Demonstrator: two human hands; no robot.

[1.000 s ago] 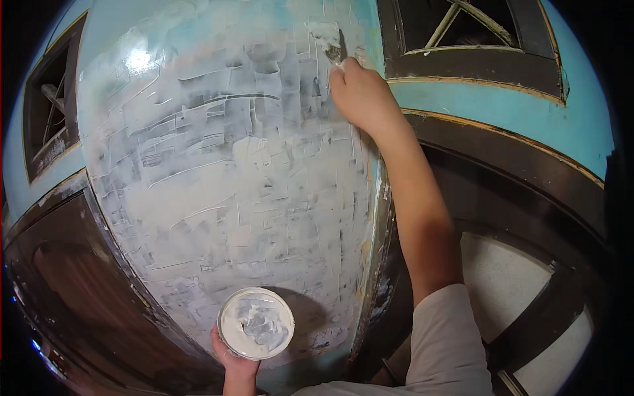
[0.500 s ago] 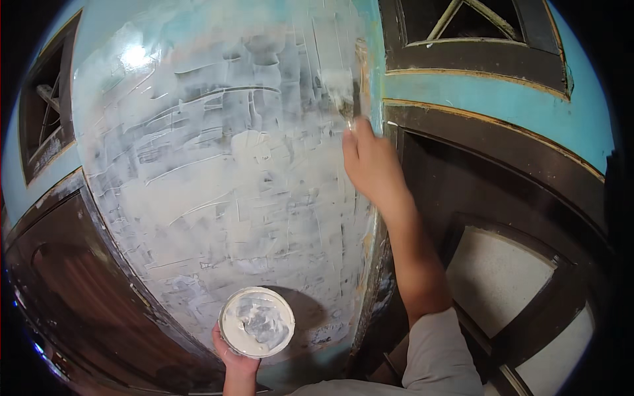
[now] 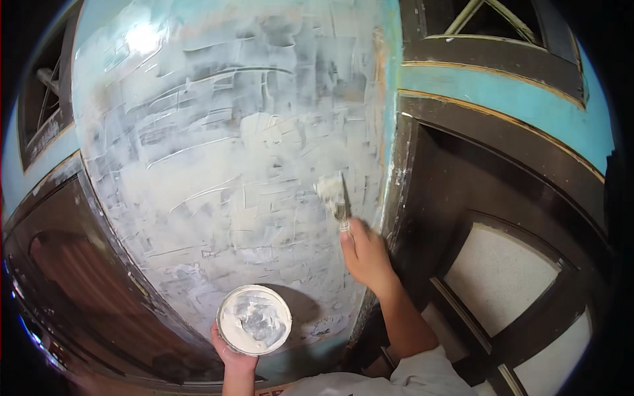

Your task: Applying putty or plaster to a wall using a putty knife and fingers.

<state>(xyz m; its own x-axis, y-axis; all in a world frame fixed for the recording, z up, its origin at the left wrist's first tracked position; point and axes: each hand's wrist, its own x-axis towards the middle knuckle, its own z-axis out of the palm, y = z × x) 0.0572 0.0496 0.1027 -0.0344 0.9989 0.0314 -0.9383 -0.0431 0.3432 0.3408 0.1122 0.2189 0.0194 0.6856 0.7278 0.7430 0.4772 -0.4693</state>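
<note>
My right hand [image 3: 367, 256] is closed around the handle of a putty knife [image 3: 332, 193]. White filler coats its flat blade, which is over the right part of the wall [image 3: 218, 171]; whether it touches the surface I cannot tell. Low in front of the wall, my left hand [image 3: 234, 356] grips a round white tub [image 3: 286, 330] from below and its left side. Inside the tub lies thick white putty [image 3: 244, 338], smeared up around a greyer patch. Streaky, ridged white putty covers most of the wall, with turquoise paint showing at the top.
A dark brown wooden door [image 3: 456, 178] with pale panels stands on the right, below a turquoise strip [image 3: 489, 99] and a framed vent [image 3: 495, 23]. Another brown door [image 3: 99, 284] is on the left. The right door frame's edge [image 3: 396, 178] runs close to my right hand.
My right hand has come down from the upper right of the wall with the putty knife, whose blade now shows more fully. The left hand and tub have hardly moved.
</note>
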